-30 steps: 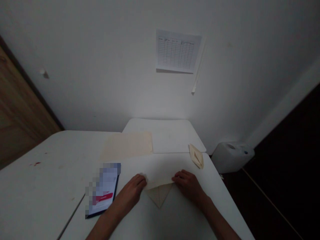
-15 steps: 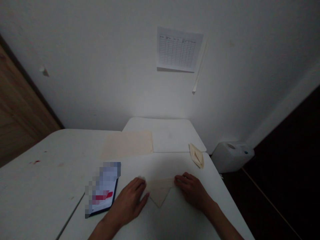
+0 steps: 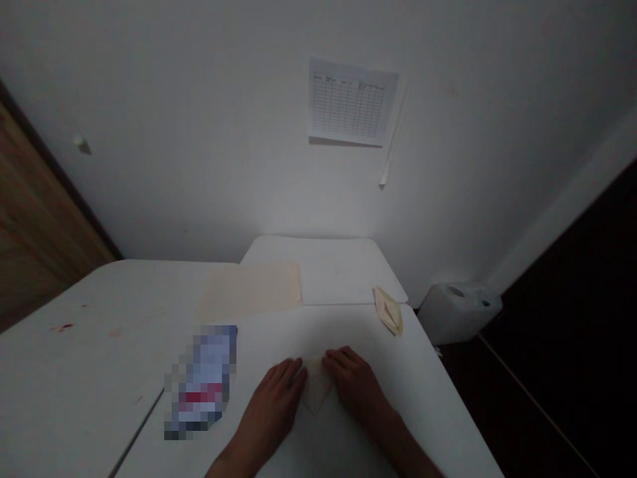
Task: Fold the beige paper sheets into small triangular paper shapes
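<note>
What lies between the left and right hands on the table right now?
In the head view, a folded cream sheet, its point toward the person, lies between the left hand and the right hand.

You are working in a small, plain room that looks like a modest office or workroom, though nothing settles which. Ahead of your left hand point(image 3: 269, 411) and right hand point(image 3: 355, 388) stand white folding tables point(image 3: 89, 312), pushed together, with a second table point(image 3: 343, 255) butted against the white wall point(image 3: 199, 133). High on that wall, straight ahead of your hands, a printed grid sheet point(image 3: 351, 99) is fixed up like a schedule. Further left of your hands is a wooden door point(image 3: 34, 226). Beyond your right hand, a white plastic jerrycan point(image 3: 458, 312) sits on the dark floor point(image 3: 562, 332).
</note>
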A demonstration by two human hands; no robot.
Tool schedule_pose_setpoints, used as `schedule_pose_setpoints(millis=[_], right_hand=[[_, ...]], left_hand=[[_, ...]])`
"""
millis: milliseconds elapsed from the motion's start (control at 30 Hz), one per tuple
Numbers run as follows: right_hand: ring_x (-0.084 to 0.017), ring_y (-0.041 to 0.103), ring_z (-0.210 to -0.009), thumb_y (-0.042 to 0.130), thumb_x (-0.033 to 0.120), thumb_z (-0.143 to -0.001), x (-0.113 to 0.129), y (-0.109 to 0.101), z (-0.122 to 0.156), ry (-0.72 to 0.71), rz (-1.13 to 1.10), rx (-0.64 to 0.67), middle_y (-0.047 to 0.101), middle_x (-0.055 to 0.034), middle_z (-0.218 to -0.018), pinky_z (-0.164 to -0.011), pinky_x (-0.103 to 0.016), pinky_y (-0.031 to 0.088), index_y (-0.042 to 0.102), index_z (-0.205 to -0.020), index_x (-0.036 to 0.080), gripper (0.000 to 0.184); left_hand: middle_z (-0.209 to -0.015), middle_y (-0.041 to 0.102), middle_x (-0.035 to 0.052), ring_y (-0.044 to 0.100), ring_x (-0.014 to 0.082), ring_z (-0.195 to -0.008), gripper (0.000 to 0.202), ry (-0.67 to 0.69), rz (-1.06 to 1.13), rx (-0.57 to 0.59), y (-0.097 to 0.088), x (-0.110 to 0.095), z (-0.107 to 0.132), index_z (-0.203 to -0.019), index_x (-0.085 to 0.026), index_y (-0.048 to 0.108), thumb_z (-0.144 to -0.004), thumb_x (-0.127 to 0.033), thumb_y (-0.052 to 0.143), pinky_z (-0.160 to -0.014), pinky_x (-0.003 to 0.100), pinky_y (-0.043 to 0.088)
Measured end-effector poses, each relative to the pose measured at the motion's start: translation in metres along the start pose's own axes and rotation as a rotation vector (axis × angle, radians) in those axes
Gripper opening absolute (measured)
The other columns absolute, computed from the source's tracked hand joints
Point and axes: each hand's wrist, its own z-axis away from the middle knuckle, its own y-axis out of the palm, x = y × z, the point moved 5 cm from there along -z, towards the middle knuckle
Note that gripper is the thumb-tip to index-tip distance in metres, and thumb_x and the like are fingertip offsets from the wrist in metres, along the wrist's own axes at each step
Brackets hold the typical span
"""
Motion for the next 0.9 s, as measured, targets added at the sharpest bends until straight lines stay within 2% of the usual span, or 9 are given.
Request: schedule_pose_setpoints(millis=[100,267,467,567,633,767,900], right_hand=[[-0.018,0.054,-0.109,0.051,0.008,-0.092,0.007,0.003,0.002,-0.079,-0.047,0.035,0.061,-0.0007,-0.127,-0.096,-0.031,0.044,0.058,-0.123,0.024,0.036],[-0.020,0.054,-0.111,0.051,0.010,-0.092,0.008,0.005,0.001,-0.096,-0.029,0.101,0.057,0.0004,-0.134,-0.094,-0.035,0.046,0.056,-0.126,0.025,0.037],[-0.021,0.054,-0.116,0.052,0.006,-0.088,-0.005,0.008,0.016,0.026,-0.020,0.036,0.059,-0.0003,-0.131,-0.099,-0.035,0.044,0.061,-0.122,0.024,0.039],[-0.022,0.053,-0.118,0.051,0.004,-0.085,-0.013,0.002,0.028,0.083,-0.031,0.008,0.059,-0.0010,-0.131,-0.102,-0.034,0.043,0.060,-0.125,0.022,0.044],[-0.022,0.052,-0.119,0.051,0.007,-0.087,-0.016,-0.004,0.032,0.103,-0.043,-0.018,0.060,-0.0015,-0.130,-0.102,-0.034,0.043,0.060,-0.124,0.022,0.041],[-0.021,0.056,-0.113,0.051,0.018,-0.094,-0.017,-0.013,0.029,0.148,-0.052,-0.066,0.067,-0.0032,-0.119,-0.097,-0.032,0.046,0.066,-0.112,0.021,0.025],[-0.019,0.060,-0.099,0.055,0.020,-0.093,-0.017,-0.016,0.013,0.183,-0.038,-0.036,0.071,-0.0022,-0.106,-0.089,-0.029,0.047,0.070,-0.094,0.021,0.015]], left_hand=[[-0.128,0.060,0.0098,0.056,0.0274,-0.116,0.053,0.004,-0.024,-0.015,-0.001,-0.001,0.000,-0.122,-0.017,0.056,-0.075,0.002,0.042,-0.095,0.044,0.050],[-0.125,0.063,0.0092,0.057,0.0271,-0.116,0.044,0.020,-0.037,-0.064,-0.004,0.000,0.002,-0.122,-0.016,0.058,-0.082,-0.005,0.043,-0.093,0.042,0.053],[-0.122,0.066,0.0098,0.061,0.0259,-0.113,0.033,0.010,-0.042,-0.099,-0.007,-0.001,0.001,-0.117,-0.014,0.063,-0.094,-0.020,0.039,-0.090,0.039,0.056],[-0.119,0.067,0.0099,0.062,0.0265,-0.112,0.033,-0.030,-0.044,-0.101,-0.010,-0.001,0.000,-0.112,-0.014,0.066,-0.095,-0.023,0.039,-0.089,0.039,0.057],[-0.117,0.068,0.0106,0.062,0.0276,-0.111,0.033,-0.067,-0.039,-0.100,-0.012,0.000,0.000,-0.109,-0.013,0.067,-0.095,-0.025,0.040,-0.088,0.039,0.057],[-0.116,0.068,0.0096,0.061,0.0277,-0.112,0.031,-0.122,0.010,-0.074,-0.014,0.004,0.001,-0.108,-0.013,0.068,-0.095,-0.025,0.042,-0.086,0.039,0.058],[-0.111,0.071,0.0064,0.063,0.0244,-0.107,0.027,-0.191,0.098,-0.022,-0.014,0.013,-0.004,-0.102,-0.018,0.069,-0.094,-0.020,0.043,-0.084,0.036,0.058]])
